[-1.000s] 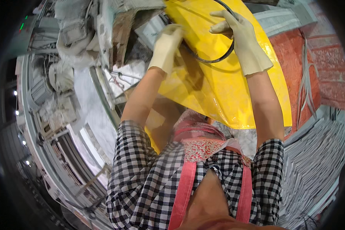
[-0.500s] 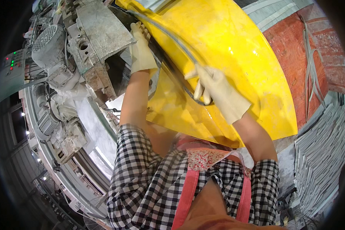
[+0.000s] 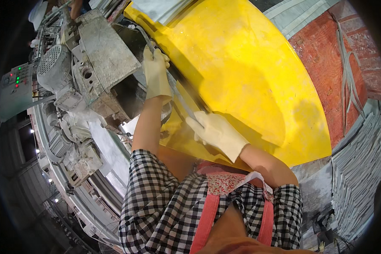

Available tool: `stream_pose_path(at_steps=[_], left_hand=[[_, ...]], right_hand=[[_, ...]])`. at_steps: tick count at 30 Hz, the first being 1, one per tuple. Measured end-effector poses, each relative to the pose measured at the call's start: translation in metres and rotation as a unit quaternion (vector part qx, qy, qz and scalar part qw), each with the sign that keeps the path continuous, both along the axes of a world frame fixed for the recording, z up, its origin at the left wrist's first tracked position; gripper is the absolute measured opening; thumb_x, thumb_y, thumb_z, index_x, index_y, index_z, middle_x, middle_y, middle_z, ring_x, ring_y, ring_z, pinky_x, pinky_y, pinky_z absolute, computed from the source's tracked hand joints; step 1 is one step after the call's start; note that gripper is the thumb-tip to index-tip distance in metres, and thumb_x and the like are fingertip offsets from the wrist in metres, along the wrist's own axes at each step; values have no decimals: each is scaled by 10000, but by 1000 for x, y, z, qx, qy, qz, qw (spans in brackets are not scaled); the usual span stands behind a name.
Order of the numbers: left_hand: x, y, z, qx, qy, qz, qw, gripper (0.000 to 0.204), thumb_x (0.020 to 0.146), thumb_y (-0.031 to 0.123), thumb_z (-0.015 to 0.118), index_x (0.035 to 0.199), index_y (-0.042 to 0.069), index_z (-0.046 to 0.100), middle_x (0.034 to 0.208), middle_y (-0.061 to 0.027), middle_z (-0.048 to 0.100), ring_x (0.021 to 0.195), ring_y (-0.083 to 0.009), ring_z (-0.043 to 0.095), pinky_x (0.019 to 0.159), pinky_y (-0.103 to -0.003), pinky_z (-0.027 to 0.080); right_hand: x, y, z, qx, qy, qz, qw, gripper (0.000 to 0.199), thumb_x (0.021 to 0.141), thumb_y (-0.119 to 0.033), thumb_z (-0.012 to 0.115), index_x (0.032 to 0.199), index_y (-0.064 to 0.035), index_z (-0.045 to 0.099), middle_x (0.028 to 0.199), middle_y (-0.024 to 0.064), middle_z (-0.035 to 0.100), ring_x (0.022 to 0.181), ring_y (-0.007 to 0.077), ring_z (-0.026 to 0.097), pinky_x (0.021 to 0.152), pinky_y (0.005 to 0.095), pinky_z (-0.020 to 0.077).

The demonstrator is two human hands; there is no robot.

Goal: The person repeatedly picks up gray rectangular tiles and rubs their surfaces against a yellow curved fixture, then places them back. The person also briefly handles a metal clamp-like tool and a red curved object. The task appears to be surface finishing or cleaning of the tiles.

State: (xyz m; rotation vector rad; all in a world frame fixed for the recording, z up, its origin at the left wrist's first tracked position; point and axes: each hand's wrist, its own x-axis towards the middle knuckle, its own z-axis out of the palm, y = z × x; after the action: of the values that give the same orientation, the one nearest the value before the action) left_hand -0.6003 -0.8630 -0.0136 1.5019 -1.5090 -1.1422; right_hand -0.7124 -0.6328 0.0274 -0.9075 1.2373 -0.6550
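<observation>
Beside the dusty grey machine (image 3: 99, 59), my gloved left hand (image 3: 156, 74) and right hand (image 3: 218, 133) each had fingers wrapped around the long dark strip (image 3: 180, 91) on the yellow sheet (image 3: 249, 76).

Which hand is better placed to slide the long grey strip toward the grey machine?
The left hand, probably: it grips the grey strip beside the machine. The right hand holds its lower end.

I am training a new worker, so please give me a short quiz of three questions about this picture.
1. True or false: both hands wear pale gloves.
2. What does the left hand grip? A) a thin grey strip B) a red brick C) a control panel
3. Fill in: the right hand rests on the large ____ sheet.

Key: 1 true. 2 A, the thin grey strip, which runs down to the right hand. 3 yellow.
</observation>
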Motion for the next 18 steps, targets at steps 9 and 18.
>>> stream_pose_path(at_steps=[9, 18], left_hand=[[-51, -34, 21, -82, 25, -45, 995, 234, 1021, 143, 511, 1175, -21, 576, 747, -35, 588, 570, -98, 517, 539, -268, 446], [-84, -57, 9, -62, -5, -37, 997, 414, 1026, 150, 457, 1397, -33, 436, 727, -48, 627, 563, -100, 508, 503, -273, 413]], right_hand=[[-21, -29, -8, 10, -112, -87, 990, 442, 1071, -411, 465, 1124, 3, 611, 847, 136, 743, 600, 195, 657, 634, 336, 526], [-49, -62, -7, 85, -162, -138, 973, 431, 1081, -364, 477, 1183, 37, 598, 877, 133, 732, 583, 145, 610, 605, 282, 496]])
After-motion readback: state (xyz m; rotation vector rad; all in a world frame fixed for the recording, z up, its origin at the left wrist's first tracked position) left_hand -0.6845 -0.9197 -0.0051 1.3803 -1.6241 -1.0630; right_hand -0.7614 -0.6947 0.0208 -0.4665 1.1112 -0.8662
